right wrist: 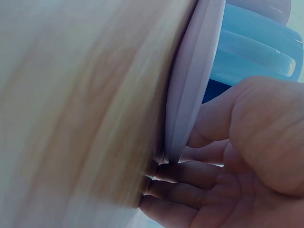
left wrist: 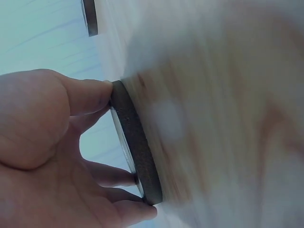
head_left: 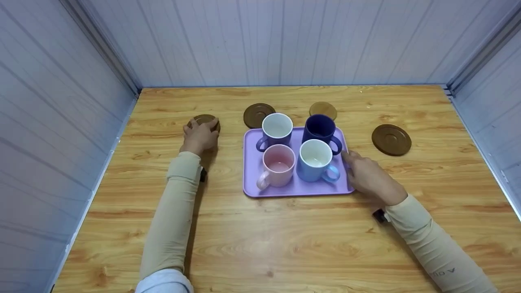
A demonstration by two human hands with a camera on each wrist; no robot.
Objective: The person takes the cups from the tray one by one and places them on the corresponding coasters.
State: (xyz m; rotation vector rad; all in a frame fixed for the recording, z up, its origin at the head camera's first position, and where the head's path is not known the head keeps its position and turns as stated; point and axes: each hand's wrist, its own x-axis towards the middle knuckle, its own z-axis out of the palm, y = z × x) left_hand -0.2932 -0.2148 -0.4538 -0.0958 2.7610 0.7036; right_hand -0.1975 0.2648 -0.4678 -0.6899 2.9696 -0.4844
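On the left, my left hand spans a round dark brown coaster, its thumb and fingertips pinching opposite edges, as the left wrist view shows. The coaster is close over the wooden table. My right hand grips the right edge of a purple tray; the thumb lies over the rim and the fingers reach beneath it in the right wrist view. Upright on the tray stand a pink mug, a light blue mug, a navy mug and a mug with white inside and dark handle.
Behind the tray lie another dark brown coaster and a lighter wooden coaster. One more dark coaster rests to the right. Pale panel walls enclose the wooden table at the back and sides.
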